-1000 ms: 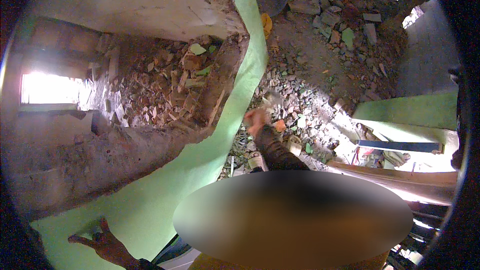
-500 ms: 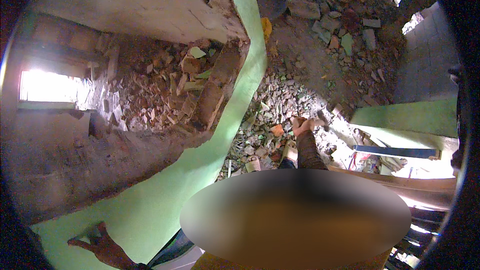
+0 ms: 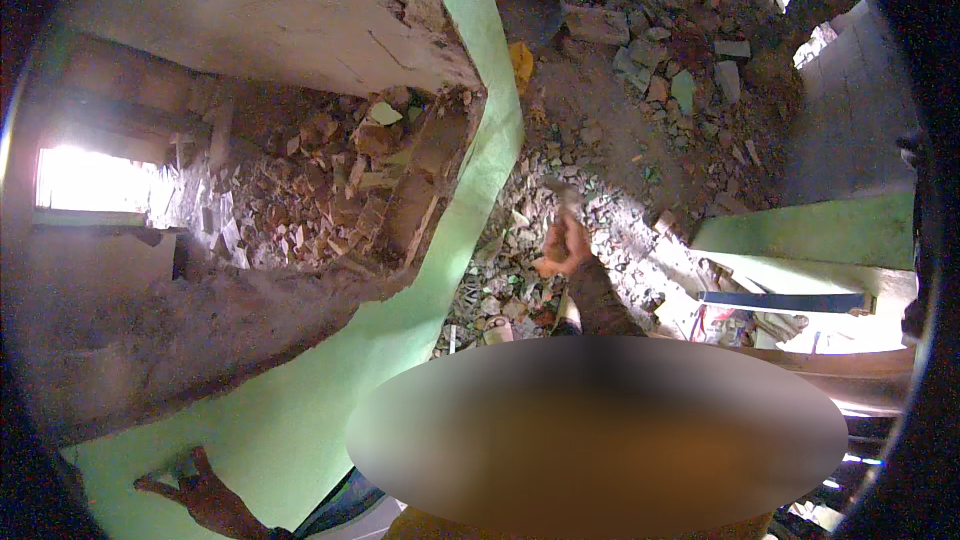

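Since the earlier frame, the right hand (image 3: 565, 245) has moved back toward the green-painted wall and sits higher over the rubble. It is clenched around the handle of a grey-headed hammer (image 3: 566, 198), whose head points up and away from the person, above the loose brick and mortar rubble (image 3: 520, 280) on the floor. The dark-sleeved forearm runs down from the hand toward the lower edge. Left hand (image 3: 190, 485): flat against the light green plastered wall face (image 3: 300, 410), fingers spread, grasping nothing.

Beside the hammer, the green wall edge bends past a broken opening filled with red-brown brick fragments (image 3: 350, 190). Beyond the rubble lies a dark round bucket (image 3: 530, 10) on the dirt floor, with a yellow scrap just beside it. To the right, a blue flat bar (image 3: 780, 300) rests near a green low wall (image 3: 810, 230).
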Motion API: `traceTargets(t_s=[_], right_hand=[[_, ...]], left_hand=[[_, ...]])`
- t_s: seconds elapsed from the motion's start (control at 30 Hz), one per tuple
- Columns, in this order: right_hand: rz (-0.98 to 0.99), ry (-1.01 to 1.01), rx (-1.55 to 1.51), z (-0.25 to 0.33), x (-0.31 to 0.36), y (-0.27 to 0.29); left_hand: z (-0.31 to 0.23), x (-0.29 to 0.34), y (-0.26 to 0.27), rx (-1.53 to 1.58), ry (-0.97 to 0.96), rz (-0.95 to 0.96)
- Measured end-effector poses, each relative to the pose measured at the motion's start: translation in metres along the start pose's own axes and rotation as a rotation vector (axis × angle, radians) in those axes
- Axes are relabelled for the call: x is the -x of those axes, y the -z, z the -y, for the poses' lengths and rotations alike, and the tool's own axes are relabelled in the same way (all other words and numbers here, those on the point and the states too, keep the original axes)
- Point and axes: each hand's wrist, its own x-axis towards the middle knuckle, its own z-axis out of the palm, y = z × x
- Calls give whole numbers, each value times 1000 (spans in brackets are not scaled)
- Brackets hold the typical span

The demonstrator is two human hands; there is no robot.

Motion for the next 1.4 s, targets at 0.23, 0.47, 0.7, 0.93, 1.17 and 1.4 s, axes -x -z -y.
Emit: traceTargets(t_s=[0.23, 0.47, 0.7, 0.93, 1.17, 1.4], right_hand=[[-489, 418, -615, 26, -28, 4], [220, 2, -50, -32, -82, -139], [-102, 146, -229, 54, -33, 8], [-407, 310, -234, 41, -94, -64], [398, -231, 430, -2, -63, -278], [155, -184, 413, -14, 26, -223]], left_hand=[[-11, 0, 9, 373, 301, 166], [2, 6, -8, -196, -183, 6], [-16, -14, 30, 129, 43, 379], [-18, -5, 15, 270, 188, 38], [-18, -4, 18, 846, 635, 132], [-27, -19, 26, 756, 820, 241]])
